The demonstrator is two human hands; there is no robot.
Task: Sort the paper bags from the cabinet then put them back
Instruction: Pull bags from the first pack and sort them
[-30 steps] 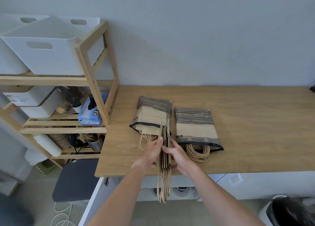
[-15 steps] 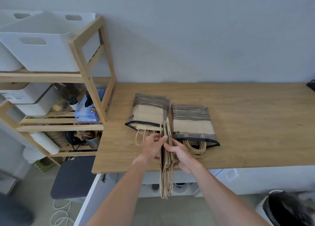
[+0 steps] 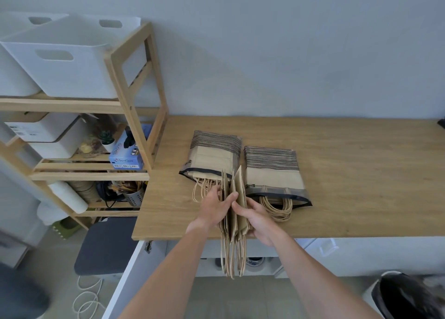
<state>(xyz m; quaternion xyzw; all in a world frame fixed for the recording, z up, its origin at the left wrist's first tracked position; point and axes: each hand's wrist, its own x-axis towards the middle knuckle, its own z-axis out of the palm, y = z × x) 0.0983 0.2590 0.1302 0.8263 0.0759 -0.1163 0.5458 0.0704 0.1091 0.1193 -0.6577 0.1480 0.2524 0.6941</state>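
At the far left a wooden shelf unit (image 3: 134, 116) stands against the wall, with white bins (image 3: 67, 61) on its top level and a blue glove box (image 3: 125, 158) lower down; none of it is part of the sorting. The desk (image 3: 361, 174) begins just beside the shelf.

On the desk lie two flat piles of paper bags, side by side and nearly touching. The left pile (image 3: 212, 157) and the right pile (image 3: 272, 174) both look sorted already: each is squared up, its striped end toward the wall and its twisted cord handles spilling toward the person. Laying them flat with the handles at the near edge probably keeps each group tidy and easy to lift back as one.

Between the piles, at the desk's near edge, a third bundle of plain brown bags (image 3: 234, 210) is held on edge, its handles hanging below the desk. Standing it upright lets the person leaf through it like a file. The left hand (image 3: 214, 209) grasps the bundle's left side, fingers curled into the layers, while the right hand (image 3: 257, 218) grips the right portion, thumb pushed into a gap, so the bundle fans apart at the top. These bags are creased kraft paper, thin and floppy, and likely to slide against each other unless clamped.

This reads as mid-sort: the held bundle awaits dividing, and nothing has gone back into the cabinet.
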